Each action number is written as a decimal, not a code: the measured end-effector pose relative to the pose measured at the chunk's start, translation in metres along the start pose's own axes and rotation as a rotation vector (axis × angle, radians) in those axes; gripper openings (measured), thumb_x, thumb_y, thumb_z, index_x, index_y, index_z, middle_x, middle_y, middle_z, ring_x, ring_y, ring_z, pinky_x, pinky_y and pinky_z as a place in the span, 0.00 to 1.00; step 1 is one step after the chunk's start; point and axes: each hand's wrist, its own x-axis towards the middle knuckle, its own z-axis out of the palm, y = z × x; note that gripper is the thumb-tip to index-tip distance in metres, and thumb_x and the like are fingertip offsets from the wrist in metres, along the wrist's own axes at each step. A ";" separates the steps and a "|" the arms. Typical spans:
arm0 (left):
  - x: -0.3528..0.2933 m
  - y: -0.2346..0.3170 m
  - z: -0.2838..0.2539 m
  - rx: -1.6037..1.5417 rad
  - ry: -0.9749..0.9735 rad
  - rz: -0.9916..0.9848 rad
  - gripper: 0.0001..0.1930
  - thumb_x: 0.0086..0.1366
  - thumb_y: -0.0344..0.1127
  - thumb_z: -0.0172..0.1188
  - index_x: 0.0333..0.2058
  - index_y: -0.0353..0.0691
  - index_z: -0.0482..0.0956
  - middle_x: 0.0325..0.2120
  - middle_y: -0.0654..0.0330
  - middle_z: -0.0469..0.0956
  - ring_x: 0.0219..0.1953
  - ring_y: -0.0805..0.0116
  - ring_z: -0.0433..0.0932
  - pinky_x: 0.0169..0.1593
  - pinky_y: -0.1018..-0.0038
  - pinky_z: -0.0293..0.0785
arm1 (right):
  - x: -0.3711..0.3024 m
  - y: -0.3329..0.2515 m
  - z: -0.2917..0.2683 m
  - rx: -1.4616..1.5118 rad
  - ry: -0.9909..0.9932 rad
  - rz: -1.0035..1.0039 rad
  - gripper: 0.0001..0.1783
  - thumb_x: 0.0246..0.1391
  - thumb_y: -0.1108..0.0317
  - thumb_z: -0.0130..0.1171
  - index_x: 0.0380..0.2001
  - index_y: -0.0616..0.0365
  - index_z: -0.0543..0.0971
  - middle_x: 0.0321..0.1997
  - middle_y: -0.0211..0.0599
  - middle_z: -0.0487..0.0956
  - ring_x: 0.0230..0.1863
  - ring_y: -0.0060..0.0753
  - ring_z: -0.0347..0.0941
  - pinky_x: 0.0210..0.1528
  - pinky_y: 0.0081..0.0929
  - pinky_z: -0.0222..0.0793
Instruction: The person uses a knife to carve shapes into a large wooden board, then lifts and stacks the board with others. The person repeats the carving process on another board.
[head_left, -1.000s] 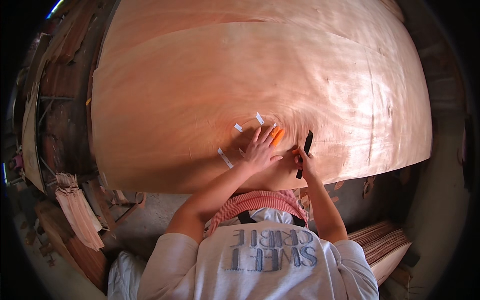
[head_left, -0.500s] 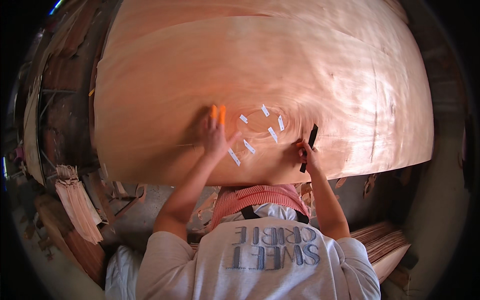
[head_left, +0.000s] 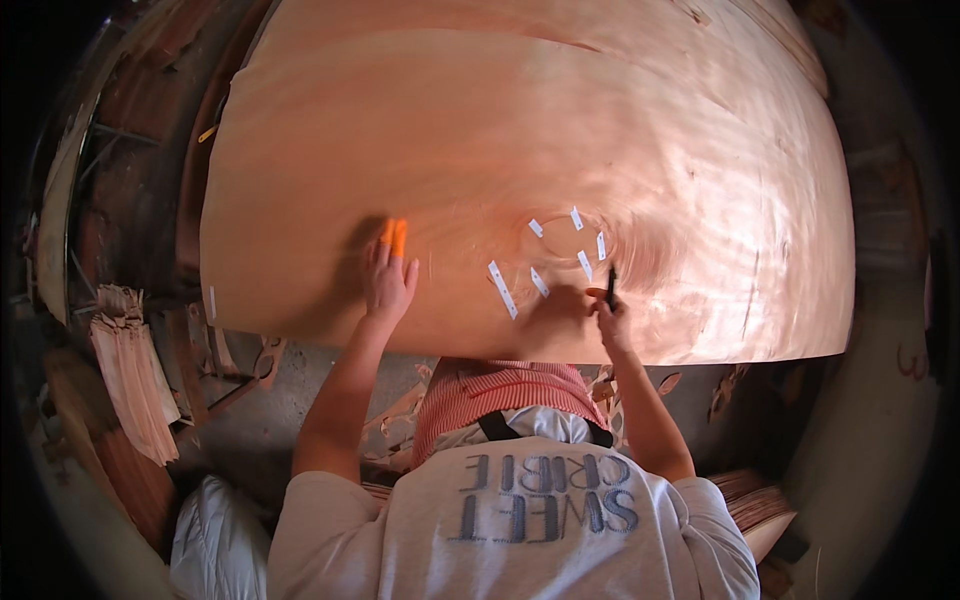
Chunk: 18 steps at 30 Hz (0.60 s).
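Note:
A broad sheet of reddish-tan wood veneer (head_left: pixel 450 130) lies in front of me. On it is an oval patch (head_left: pixel 567 238), with several short white tape strips (head_left: pixel 502 290) around it and to its lower left. My left hand (head_left: pixel 388 283) is over the sheet to the left of the strips, fingers stretched out and holding nothing; two fingertips wear orange covers (head_left: pixel 393 238). To the lower right of the patch, my right hand (head_left: pixel 614 322) grips a slim black tool (head_left: pixel 612 287) that stands tilted up, its exact kind unclear. Whether its tip touches the veneer cannot be made out.
Bundled veneer strips (head_left: pixel 135 380) hang at the left, below the sheet's corner. Stacked veneer (head_left: pixel 750 510) stands low on the right. A white plastic bag (head_left: pixel 215 545) sits at the lower left. Wood scraps (head_left: pixel 400 410) litter the floor under the sheet's near edge.
My left hand has moved left, away from the tape strips. My right hand has come closer to the patch, and the black tool now looks shorter and more upright. The view has shifted slightly.

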 end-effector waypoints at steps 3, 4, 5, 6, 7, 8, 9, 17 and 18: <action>-0.035 0.001 0.014 -0.022 -0.194 0.254 0.28 0.51 0.41 0.57 0.50 0.34 0.64 0.52 0.50 0.61 0.55 0.52 0.57 0.58 0.57 0.52 | -0.003 0.001 0.046 -0.145 -0.106 0.139 0.10 0.52 0.72 0.50 0.37 0.62 0.76 0.27 0.27 0.75 0.25 0.14 0.66 0.28 0.14 0.61; -0.030 0.023 0.003 -0.119 -0.196 0.311 0.29 0.52 0.43 0.56 0.51 0.35 0.64 0.53 0.52 0.60 0.57 0.55 0.56 0.59 0.57 0.50 | -0.005 -0.021 0.067 -0.023 -0.145 0.164 0.12 0.53 0.68 0.52 0.37 0.63 0.76 0.25 0.25 0.74 0.24 0.14 0.66 0.27 0.13 0.60; -0.035 0.034 0.007 -0.134 -0.221 0.310 0.30 0.52 0.46 0.56 0.52 0.36 0.63 0.55 0.54 0.58 0.59 0.58 0.53 0.60 0.57 0.47 | -0.006 -0.032 0.084 0.108 -0.172 0.180 0.12 0.54 0.66 0.51 0.37 0.62 0.76 0.22 0.25 0.72 0.23 0.14 0.64 0.25 0.14 0.59; -0.036 0.043 0.013 -0.112 -0.239 0.262 0.32 0.52 0.48 0.56 0.52 0.36 0.62 0.56 0.55 0.57 0.60 0.59 0.52 0.60 0.57 0.46 | -0.003 -0.034 0.101 0.156 -0.170 0.180 0.12 0.54 0.64 0.51 0.36 0.60 0.76 0.18 0.22 0.69 0.18 0.12 0.59 0.19 0.13 0.53; -0.036 0.048 0.017 -0.092 -0.257 0.216 0.33 0.52 0.49 0.56 0.53 0.36 0.62 0.56 0.56 0.56 0.60 0.61 0.51 0.61 0.58 0.44 | 0.002 -0.032 0.111 0.205 -0.164 0.180 0.12 0.54 0.63 0.50 0.35 0.58 0.76 0.14 0.19 0.65 0.12 0.10 0.53 0.14 0.12 0.47; -0.037 0.047 0.018 -0.078 -0.276 0.224 0.33 0.52 0.50 0.55 0.54 0.37 0.61 0.57 0.56 0.56 0.61 0.61 0.50 0.61 0.58 0.43 | 0.008 -0.027 0.114 0.187 -0.202 0.218 0.12 0.55 0.62 0.50 0.36 0.58 0.76 0.13 0.18 0.64 0.12 0.10 0.53 0.14 0.12 0.47; -0.037 0.046 0.019 -0.064 -0.295 0.233 0.34 0.53 0.50 0.55 0.54 0.37 0.60 0.57 0.56 0.55 0.61 0.62 0.49 0.61 0.58 0.42 | 0.013 -0.022 0.117 0.170 -0.238 0.256 0.13 0.55 0.61 0.50 0.36 0.58 0.76 0.12 0.18 0.62 0.12 0.10 0.52 0.13 0.12 0.46; -0.039 0.027 0.014 -0.073 -0.338 0.293 0.33 0.52 0.49 0.56 0.52 0.35 0.63 0.56 0.55 0.56 0.61 0.61 0.49 0.62 0.58 0.42 | 0.000 -0.031 0.126 0.002 -0.320 0.175 0.13 0.57 0.61 0.46 0.35 0.56 0.75 0.12 0.18 0.60 0.12 0.10 0.52 0.13 0.12 0.46; -0.041 0.028 0.017 -0.090 -0.317 0.292 0.32 0.51 0.48 0.56 0.51 0.34 0.64 0.56 0.55 0.57 0.61 0.61 0.49 0.61 0.58 0.42 | -0.006 -0.026 0.125 0.027 -0.300 0.181 0.12 0.57 0.61 0.46 0.35 0.56 0.75 0.13 0.18 0.61 0.12 0.10 0.53 0.13 0.12 0.47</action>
